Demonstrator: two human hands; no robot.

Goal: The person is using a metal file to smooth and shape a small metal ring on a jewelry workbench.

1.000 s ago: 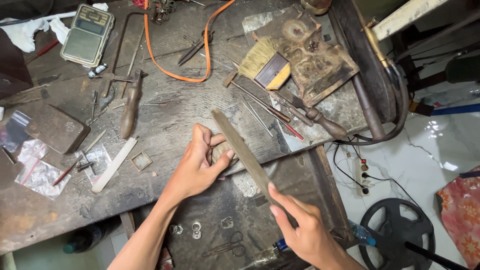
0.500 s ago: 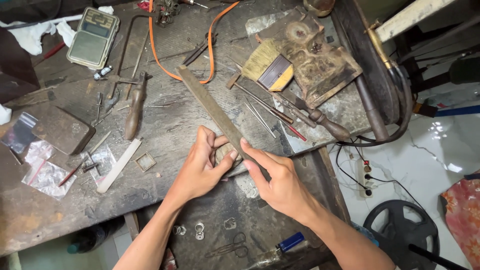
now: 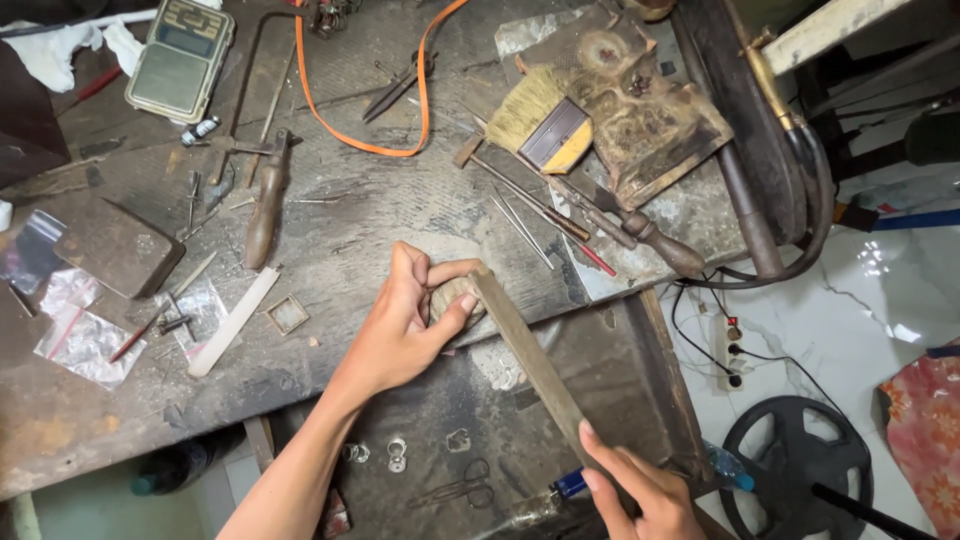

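Left hand point(image 3: 405, 325) pinches a small piece against the wooden peg point(image 3: 455, 298) at the bench point(image 3: 400, 215) edge; the piece itself is mostly hidden under the fingers. Right hand point(image 3: 640, 490) is closed round the near end of a long flat file point(image 3: 530, 360), whose tip lies on the peg. Risk, prob. – the file skids off and nicks the thumb, as the fingers sit right beside the stroke. Clear plastic bags point(image 3: 75, 330) lie far left; a grey-green pocket scale point(image 3: 180, 58) sits top left.
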